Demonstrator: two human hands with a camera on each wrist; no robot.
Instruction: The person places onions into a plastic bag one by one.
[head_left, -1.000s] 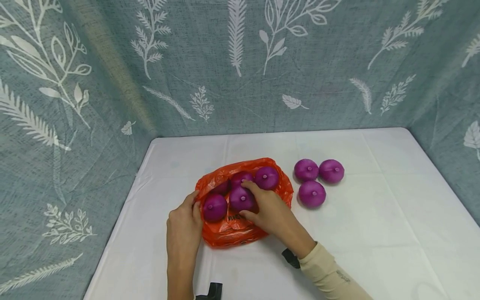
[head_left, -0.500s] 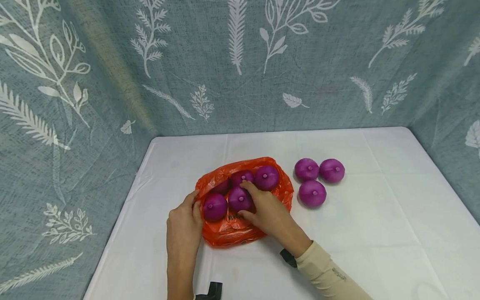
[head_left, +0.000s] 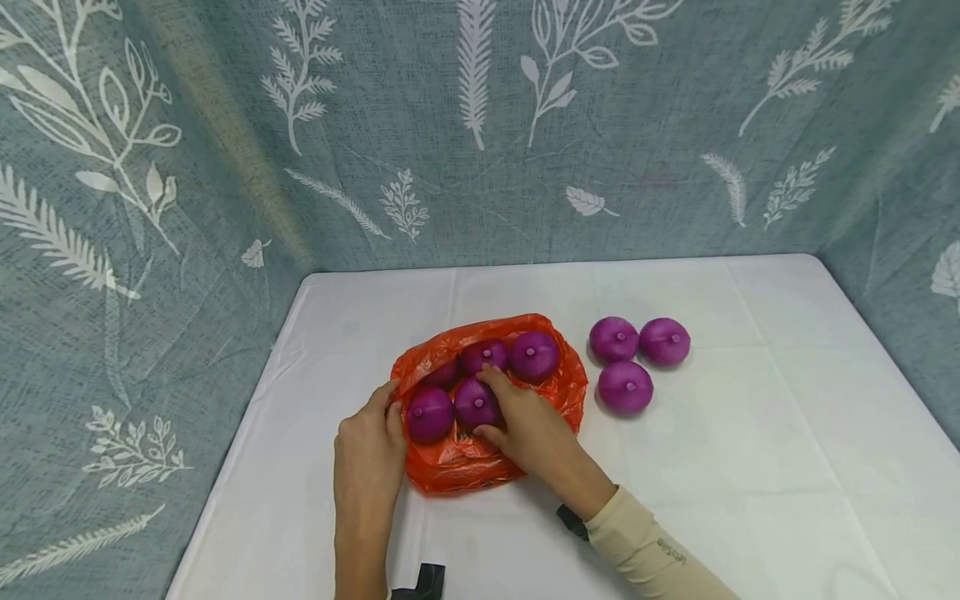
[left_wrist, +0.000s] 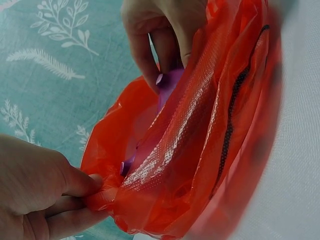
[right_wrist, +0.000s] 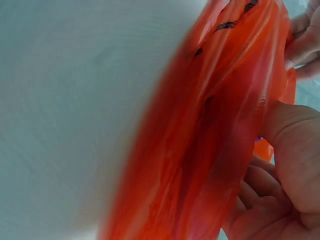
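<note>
An orange-red plastic bag [head_left: 468, 477] lies spread with its mouth up on the table, several round purple onions inside, each with a small pale nub. My left hand [head_left: 369, 450] pinches the bag's left rim; the left wrist view shows thumb and fingers on the plastic. Inside the bag, my right hand [head_left: 536, 429] grips a purple onion [head_left: 474, 403] from its right side. That onion sits beside another purple onion [head_left: 431, 415] at the left. Behind them are a purple onion [head_left: 534, 356] and a partly covered one [head_left: 483, 356]. Bag folds hide much of the onions in both wrist views.
To the right of the bag, three more purple onions [head_left: 625, 388] sit close together on the white-covered table [head_left: 750, 433]. A grey-green curtain [head_left: 510, 200] with white leaf prints rises behind the table and along both sides.
My right hand has shifted slightly left with the gripped onion, now up against the left onion. My left hand has stayed on the bag rim.
</note>
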